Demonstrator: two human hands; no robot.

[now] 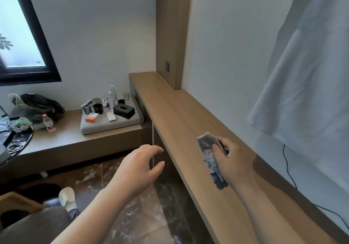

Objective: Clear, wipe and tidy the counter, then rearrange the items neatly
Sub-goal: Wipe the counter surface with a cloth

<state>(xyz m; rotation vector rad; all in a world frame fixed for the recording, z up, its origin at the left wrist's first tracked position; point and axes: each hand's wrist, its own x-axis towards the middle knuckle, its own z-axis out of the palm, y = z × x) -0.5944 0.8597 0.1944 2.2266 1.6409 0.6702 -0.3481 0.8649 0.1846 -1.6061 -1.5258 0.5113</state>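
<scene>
We find the grey crumpled cloth (208, 147) bunched in the right hand (235, 158), whose fingers (217, 149) curl tightly round its middle while its loose end hangs down over the long light-wood worktop (181, 115) running along the white wall (226, 55); whether cloth and wood touch we cannot tell. The left hand (139, 166) hovers off the worktop's front edge, above the dark marbled floor (143, 215), its fingers (156, 149) relaxed, slightly spread and holding nothing. Beyond, on the lower wooden worktop (62, 136) under the black-framed window (37, 36), a grey square tray (98, 128) carries a black rectangular tissue box (123, 110), a white remote control (111, 116), a small orange-and-white box (91, 117), a black cup (98, 108) and two clear plastic bottles (111, 99). Left of the tray stands a red-capped water bottle (48, 123), near a black plastic bag (45, 104). A white garment (311, 74) hangs at upper right, with a thin black cable (287, 166) trailing down the wall below it.
</scene>
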